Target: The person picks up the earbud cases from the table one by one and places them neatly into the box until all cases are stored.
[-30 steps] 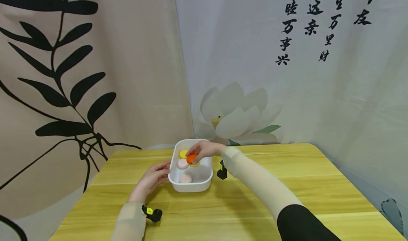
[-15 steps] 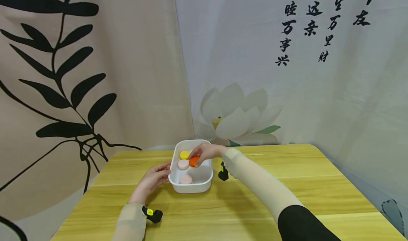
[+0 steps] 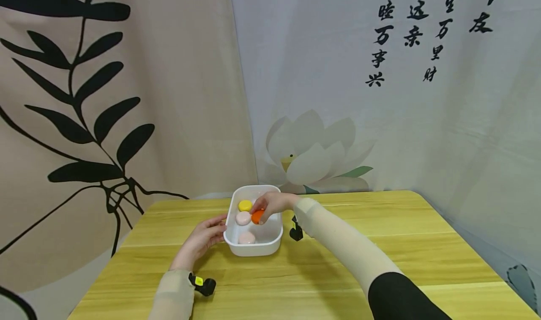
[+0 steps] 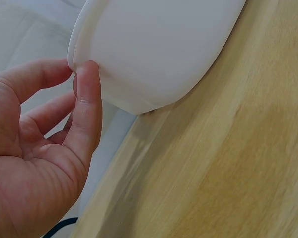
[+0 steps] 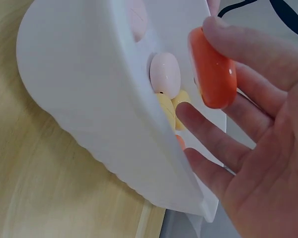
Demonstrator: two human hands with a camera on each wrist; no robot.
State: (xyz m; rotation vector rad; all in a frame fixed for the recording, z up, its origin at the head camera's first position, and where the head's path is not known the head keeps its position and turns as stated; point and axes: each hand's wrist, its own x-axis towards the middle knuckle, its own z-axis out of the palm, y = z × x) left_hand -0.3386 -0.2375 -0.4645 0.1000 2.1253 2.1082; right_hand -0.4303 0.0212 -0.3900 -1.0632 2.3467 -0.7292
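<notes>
A white plastic bin [image 3: 253, 251] stands on the table. My left hand [image 3: 204, 239] is at its left side; in the left wrist view, thumb and forefinger pinch the bin's rim [image 4: 82, 42]. Over the bin, my right hand [image 3: 275, 203] pinches a glossy orange rounded disc [image 3: 257, 216] between thumb and fingers. In the right wrist view the orange disc [image 5: 216, 74] is apart from the pieces below. Two pale pink discs [image 3: 243, 218] and a yellow disc [image 3: 244, 206] lie inside. The right wrist view also shows a second yellow piece [image 5: 182, 101] and part of an orange one [image 5: 180, 142].
The wooden table [image 3: 338, 273] reaches to a hanging cloth backdrop [image 3: 190, 99] printed with leaves, a lotus and characters. Small black cameras [image 3: 204, 286] are strapped to both wrists.
The right hand has shifted slightly right and nearer with the orange disc. A yellow piece seen beneath it a second ago is now hidden in the head view. The left hand stays at the rim.
</notes>
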